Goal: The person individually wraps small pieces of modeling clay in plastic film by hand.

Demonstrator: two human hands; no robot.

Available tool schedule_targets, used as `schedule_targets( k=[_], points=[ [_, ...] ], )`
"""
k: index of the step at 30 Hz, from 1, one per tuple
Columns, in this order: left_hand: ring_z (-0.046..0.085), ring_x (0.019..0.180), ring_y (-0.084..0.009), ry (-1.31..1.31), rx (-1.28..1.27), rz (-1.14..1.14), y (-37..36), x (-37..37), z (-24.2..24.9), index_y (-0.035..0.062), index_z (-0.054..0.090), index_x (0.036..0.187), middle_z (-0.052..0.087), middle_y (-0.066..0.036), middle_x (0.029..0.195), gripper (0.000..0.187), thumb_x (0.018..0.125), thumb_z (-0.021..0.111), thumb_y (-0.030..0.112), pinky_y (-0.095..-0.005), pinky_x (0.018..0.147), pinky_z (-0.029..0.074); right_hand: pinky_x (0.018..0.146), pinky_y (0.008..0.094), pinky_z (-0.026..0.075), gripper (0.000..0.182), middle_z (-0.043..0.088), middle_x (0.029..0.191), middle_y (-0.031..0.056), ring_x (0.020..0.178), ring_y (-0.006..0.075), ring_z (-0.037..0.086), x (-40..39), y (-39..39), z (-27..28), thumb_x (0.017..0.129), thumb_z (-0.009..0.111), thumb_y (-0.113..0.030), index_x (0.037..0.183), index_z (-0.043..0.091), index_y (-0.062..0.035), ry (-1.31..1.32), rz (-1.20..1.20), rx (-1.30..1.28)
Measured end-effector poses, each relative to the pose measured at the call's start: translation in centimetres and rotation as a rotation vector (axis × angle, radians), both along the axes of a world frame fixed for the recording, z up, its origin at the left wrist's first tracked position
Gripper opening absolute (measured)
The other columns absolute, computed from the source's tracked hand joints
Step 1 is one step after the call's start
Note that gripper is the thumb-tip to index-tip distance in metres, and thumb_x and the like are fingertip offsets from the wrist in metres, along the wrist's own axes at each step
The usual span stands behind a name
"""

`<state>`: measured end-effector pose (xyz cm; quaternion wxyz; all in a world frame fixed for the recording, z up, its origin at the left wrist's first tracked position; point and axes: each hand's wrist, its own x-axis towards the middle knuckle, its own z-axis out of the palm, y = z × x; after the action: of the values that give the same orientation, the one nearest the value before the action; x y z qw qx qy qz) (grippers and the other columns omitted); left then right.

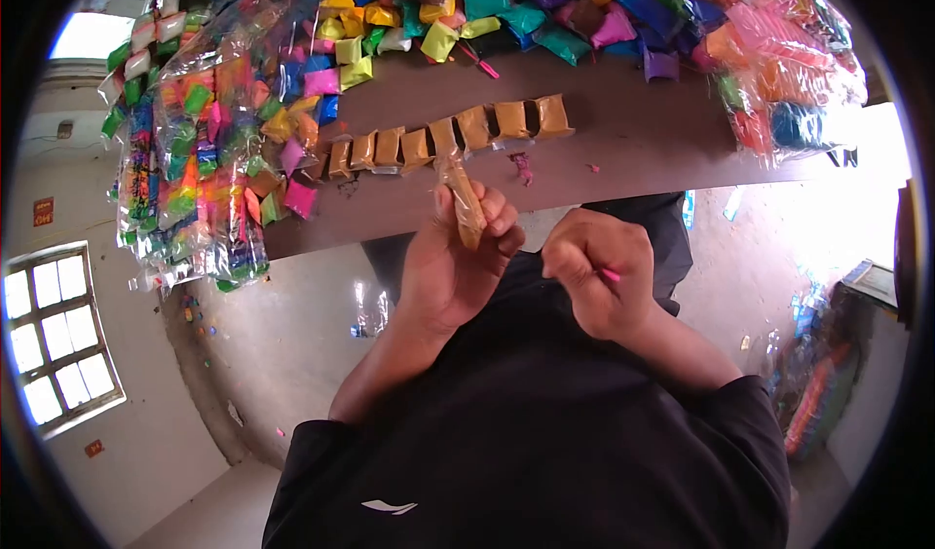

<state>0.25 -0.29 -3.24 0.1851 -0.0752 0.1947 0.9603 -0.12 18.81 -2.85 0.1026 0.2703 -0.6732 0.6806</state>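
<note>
My left hand (458, 257), just off the table's front edge, pinches a brown clay packet (469, 220) in clear wrap. The packet points up and away, and its upper end overlaps a row of similar brown packets (473, 128) on the table. To the right, my right hand (602, 274) is closed in a fist, apart from the left one. A short pink end of a thin stick (611, 275) pokes out of it; the rest is hidden by the fingers.
Loose colored packets (487, 1) pile up along the far side of the brown table (643, 140). Bagged packets (200, 159) lie at left, more bags (789, 72) at right. A pink stick (484, 66) rests before the pile, and a pink scrap (522, 169) near the front edge.
</note>
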Motion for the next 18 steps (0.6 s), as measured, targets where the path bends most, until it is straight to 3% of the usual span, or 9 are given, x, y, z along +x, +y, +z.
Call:
schedule_targets(
  k=[2,7,9,13,16,18],
  points=[
    [0.053,0.092,-0.0147,0.033,0.025,-0.026,-0.1,-0.1,-0.6,0.0134,0.060,0.109,0.054,0.001,0.093,0.037,0.106,0.055,0.050,-0.0322,0.084,0.044,0.055,0.0310,0.045,0.015,0.065,0.069,0.0102,0.060,0.0215,0.061,0.1,0.4,0.0,0.090,0.075,-0.001,0.078,0.066,0.0002,-0.260,0.008,0.089],
    [0.055,0.102,-0.0150,0.046,0.035,-0.066,0.1,0.3,-0.2,0.0137,0.062,0.115,0.055,0.002,0.098,0.038,0.106,0.055,0.050,-0.0343,0.092,0.046,0.060,0.0298,0.048,0.012,0.067,0.078,0.0110,0.063,0.0226,0.063,0.1,-1.1,2.7,0.089,0.078,-0.002,0.082,0.068,-0.0017,-0.368,-0.100,-0.026],
    [0.057,0.104,-0.0154,0.071,-0.030,-0.042,0.8,0.4,-0.3,0.0129,0.062,0.118,0.057,0.002,0.102,0.038,0.106,0.056,0.048,-0.0351,0.094,0.047,0.061,0.0303,0.050,0.010,0.070,0.085,0.0115,0.067,0.0232,0.064,-0.3,-1.1,2.9,0.085,0.080,0.000,0.090,0.072,-0.0034,-0.098,-0.151,0.156],
    [0.063,0.109,-0.0168,0.066,-0.133,-0.049,0.6,0.7,-1.6,0.0086,0.060,0.126,0.063,-0.002,0.116,0.034,0.107,0.058,0.038,-0.0380,0.096,0.053,0.064,0.0307,0.052,0.019,0.071,0.085,0.0122,0.071,0.0253,0.065,-0.9,-1.8,1.0,0.082,0.081,0.000,0.099,0.074,-0.0051,0.039,-0.125,0.039],
    [0.064,0.109,-0.0160,-0.013,-0.150,-0.076,0.0,1.1,-1.9,0.0049,0.059,0.126,0.063,-0.006,0.124,0.034,0.106,0.059,0.032,-0.0382,0.089,0.057,0.066,0.0297,0.052,0.012,0.071,0.084,0.0088,0.074,0.0184,0.066,-1.4,-1.2,0.0,0.089,0.078,-0.004,0.100,0.074,-0.0025,-0.102,-0.113,0.064],
    [0.065,0.110,-0.0175,0.000,-0.189,-0.102,-0.6,0.8,-2.3,0.0044,0.058,0.129,0.064,-0.007,0.124,0.035,0.105,0.062,0.029,-0.0391,0.090,0.057,0.068,0.0277,0.051,0.010,0.071,0.084,0.0038,0.077,0.0096,0.064,-1.5,-1.2,-0.7,0.098,0.073,-0.009,0.096,0.072,0.0007,-0.566,-0.031,-0.189]
  ],
)
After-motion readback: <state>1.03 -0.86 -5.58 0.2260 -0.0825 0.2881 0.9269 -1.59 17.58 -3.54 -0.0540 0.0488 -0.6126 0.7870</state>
